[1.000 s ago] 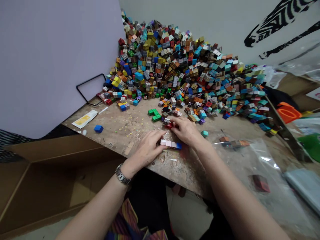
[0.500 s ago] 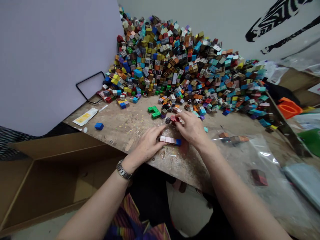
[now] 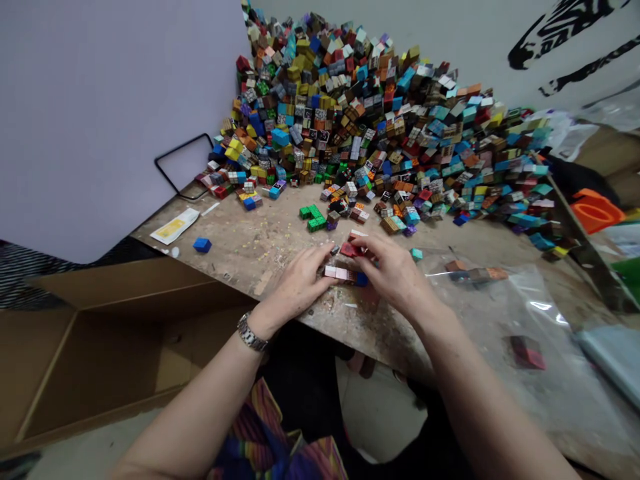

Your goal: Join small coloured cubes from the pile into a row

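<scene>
Here's my left hand (image 3: 303, 279), thumb and fingers parted, the white-and-blue block row (image 3: 341, 274) at its thumb; I can't tell how firmly it's held. And my right hand (image 3: 395, 267) has its thumb and fingertips closed on a red block (image 3: 350, 249), just beyond the row. Right of those fingers, clear plastic (image 3: 505, 347) spreads over the worktable (image 3: 245, 257). Out left of my left fingers sits a blue block (image 3: 202, 245). Just past both sets of fingertips, a green block piece (image 3: 313, 217), and farther out, the big multicoloured block pile (image 3: 360, 127) climbs the wall!
</scene>
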`<state>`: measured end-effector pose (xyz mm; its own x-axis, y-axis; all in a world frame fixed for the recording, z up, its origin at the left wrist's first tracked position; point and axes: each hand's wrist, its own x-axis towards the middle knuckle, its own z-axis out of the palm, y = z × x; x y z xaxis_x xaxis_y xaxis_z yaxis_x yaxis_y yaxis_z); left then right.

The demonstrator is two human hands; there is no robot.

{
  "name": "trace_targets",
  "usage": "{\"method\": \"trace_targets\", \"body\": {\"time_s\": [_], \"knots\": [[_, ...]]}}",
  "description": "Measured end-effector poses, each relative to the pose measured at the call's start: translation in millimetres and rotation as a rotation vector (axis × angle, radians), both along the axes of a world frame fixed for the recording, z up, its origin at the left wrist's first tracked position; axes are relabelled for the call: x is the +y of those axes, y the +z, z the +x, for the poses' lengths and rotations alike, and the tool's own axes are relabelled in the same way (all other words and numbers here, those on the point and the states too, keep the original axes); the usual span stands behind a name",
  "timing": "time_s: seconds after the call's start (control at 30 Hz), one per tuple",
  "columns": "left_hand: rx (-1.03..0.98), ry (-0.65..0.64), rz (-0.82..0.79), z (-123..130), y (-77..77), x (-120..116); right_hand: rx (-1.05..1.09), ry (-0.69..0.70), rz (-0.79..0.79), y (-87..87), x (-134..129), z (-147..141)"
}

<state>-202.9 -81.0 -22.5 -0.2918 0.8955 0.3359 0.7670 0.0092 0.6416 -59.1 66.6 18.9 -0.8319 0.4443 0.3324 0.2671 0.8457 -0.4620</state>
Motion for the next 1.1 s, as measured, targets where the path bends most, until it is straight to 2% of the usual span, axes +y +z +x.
{"method": "trace_targets", "body": {"time_s": [0.3, 0.6, 0.9, 1.1], "knots": [[-0.004, -0.028, 0.019, 1.9, 6.4, -0.6, -0.159, 0.102, -0.065, -5.9, -11.4, -4.3], [-0.037, -0.021, 0.017, 1.6, 3.8, -0.1, -0.15, 0.064, -0.025, -13.0, -14.9, -3.2], [0.06, -0.021, -0.02, 4.3, 6.6, 3.3, -0.079, 0.089, -0.017, -21.4, -22.1, -3.8], [0.077, -0.026, -0.018, 3.4, 6.8, 0.9, -0.014, 0.084, -0.006, -20.6, -21.0, 6.6]]}}
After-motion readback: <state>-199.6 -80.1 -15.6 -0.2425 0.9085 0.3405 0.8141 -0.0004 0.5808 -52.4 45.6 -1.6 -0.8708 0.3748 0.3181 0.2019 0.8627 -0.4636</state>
